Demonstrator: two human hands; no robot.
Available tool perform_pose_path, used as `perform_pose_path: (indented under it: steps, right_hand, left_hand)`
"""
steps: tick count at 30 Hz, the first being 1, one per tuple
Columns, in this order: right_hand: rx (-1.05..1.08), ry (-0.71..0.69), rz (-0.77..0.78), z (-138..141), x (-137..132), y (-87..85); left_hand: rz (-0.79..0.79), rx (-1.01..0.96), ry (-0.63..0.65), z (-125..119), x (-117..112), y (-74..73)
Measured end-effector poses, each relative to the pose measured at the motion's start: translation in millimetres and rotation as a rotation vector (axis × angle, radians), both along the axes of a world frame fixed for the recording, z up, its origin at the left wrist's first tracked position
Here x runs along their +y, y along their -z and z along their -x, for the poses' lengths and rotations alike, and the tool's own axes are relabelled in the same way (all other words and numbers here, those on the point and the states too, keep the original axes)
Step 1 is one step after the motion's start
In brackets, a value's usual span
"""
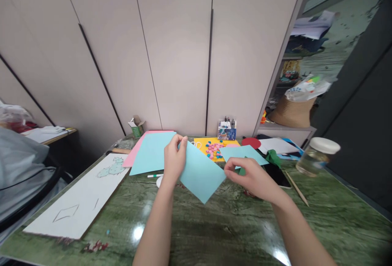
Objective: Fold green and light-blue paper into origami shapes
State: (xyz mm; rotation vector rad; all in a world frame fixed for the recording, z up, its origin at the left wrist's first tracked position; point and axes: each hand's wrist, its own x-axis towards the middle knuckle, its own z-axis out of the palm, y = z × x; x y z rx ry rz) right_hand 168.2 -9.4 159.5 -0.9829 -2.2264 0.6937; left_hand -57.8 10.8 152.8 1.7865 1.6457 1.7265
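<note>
- Near the centre of the frame, 1 light blue square sheet (pixel 202 172) is held up above the green table (pixel 220 237), tilted, with 1 corner pointing down.
- The left hand (pixel 175 158), at the centre, pinches the sheet's upper-left corner between thumb and fingers.
- The right hand (pixel 251 176), right of centre, grasps the sheet's right corner between thumb and forefinger.
- Just left of the left hand lies 1 larger blue sheet (pixel 150 156), overlapping 1 pink sheet (pixel 133 156).
- Behind the right hand lies another blue sheet (pixel 246 151); to its right are 1 crumpled green piece (pixel 273 158), 1 dark phone (pixel 278 176) and 1 wooden stick (pixel 297 188).
- Between and beyond the 2 hands, small pink and blue pieces (pixel 214 150) sit on 1 yellow sheet (pixel 201 144).
- At lower left, 1 white board (pixel 81 192) bears a cactus drawing.
</note>
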Motion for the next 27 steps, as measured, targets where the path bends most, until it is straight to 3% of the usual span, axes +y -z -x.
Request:
perform_pose_path:
  steps: [5,8,11,14,19,27]
  right_hand:
    - [-0.022,-0.035,0.053,-8.1,-0.3,-4.1]
    - [-0.048,-0.046,0.096,-18.8,1.5,-6.9]
    - [-0.023,0.020,0.098,-27.1,5.2,-7.4]
    - [0.077,0.151,0.043,-23.6,9.6,-2.6]
    - [0.161,0.171,-0.005,0.8,14.2,12.3]
    - [0.157,0.236,-0.066,11.7,13.0,12.8]
  left_hand:
    - [0.010,-0.007,0.013,-1.9,1.1,1.6]
    - [-0.019,-0.024,-0.050,2.0,2.5,1.9]
    - [-0.024,-0.027,-0.057,5.2,2.7,0.7]
    - [0.025,0.032,0.111,-2.4,1.4,0.6]
    - [0.080,0.098,0.369,-29.7,-2.0,5.6]
    - [0.151,-0.012,0.502,-38.4,-4.7,3.9]
